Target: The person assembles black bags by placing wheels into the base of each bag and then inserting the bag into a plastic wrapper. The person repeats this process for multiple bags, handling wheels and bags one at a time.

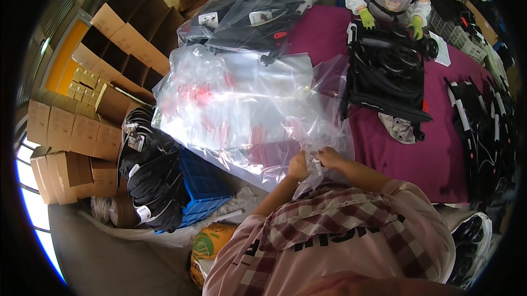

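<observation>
A large stack of clear plastic bags point(258, 84) with red print is spread over the table before me. My left hand point(298, 166) is closed on the near edge of the plastic. Close beside it, my right hand point(330, 157) also pinches that edge, with the film bunched between both hands. Beyond the stack lie black folded frames with fabric point(247, 29), wrapped in clear plastic, with white tags on them. To the right, a black folded stroller point(387, 76) lies on the purple cloth.
Purple cloth point(401, 156) covers the table. Across it stands a co-worker with green gloves point(367, 18) at the stroller. More folded frames point(483, 126) line the right edge. A blue crate point(206, 186), black fabric items point(151, 169) and cardboard boxes point(71, 131) stand at the left.
</observation>
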Motion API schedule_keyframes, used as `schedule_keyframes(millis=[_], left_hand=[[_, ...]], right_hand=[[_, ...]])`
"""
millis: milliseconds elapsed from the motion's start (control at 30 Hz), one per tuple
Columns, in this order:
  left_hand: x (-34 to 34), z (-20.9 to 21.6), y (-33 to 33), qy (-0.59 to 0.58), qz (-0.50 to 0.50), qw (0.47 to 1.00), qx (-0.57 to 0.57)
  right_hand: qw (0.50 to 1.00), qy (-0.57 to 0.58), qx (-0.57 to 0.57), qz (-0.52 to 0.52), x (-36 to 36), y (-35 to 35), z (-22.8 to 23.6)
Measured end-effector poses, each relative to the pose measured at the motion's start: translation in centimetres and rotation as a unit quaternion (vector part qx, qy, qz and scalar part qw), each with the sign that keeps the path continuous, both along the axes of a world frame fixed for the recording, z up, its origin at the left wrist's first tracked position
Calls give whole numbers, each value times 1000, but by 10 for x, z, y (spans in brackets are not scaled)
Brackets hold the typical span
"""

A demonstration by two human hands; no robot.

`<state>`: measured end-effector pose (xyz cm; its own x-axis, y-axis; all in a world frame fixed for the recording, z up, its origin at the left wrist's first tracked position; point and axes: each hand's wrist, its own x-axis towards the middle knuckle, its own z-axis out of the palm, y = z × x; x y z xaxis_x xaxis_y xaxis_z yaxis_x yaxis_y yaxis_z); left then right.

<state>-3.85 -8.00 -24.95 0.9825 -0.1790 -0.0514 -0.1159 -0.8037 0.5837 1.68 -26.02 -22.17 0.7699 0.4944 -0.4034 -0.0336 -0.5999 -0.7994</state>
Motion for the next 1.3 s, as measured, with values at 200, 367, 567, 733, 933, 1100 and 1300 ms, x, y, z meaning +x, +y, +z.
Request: schedule_keyframes(millis=[200,367,567,733,933,1100,1300], left_hand=[[-4,0,5,93,123,987,-45],[-88,-50,148,168,519,774,-323],[-104,-89,205,16,476,879,34],[6,10,80,101,359,883,-285],[-7,227,-2,-23,-2,974,-225],[-52,177,52,-123,-67,983,-117],[-125,65,86,82,110,986,-95]], right_hand=[[989,-141,12,31,11,-36,-24],[954,-245,-169,36,60,-157,44],[953,-263,-150,-21,47,-168,80],[910,-413,40,13,46,-70,163],[864,-475,-26,165,54,9,145],[864,-450,-195,115,87,-46,84],[847,-461,-220,151,85,-64,46]])
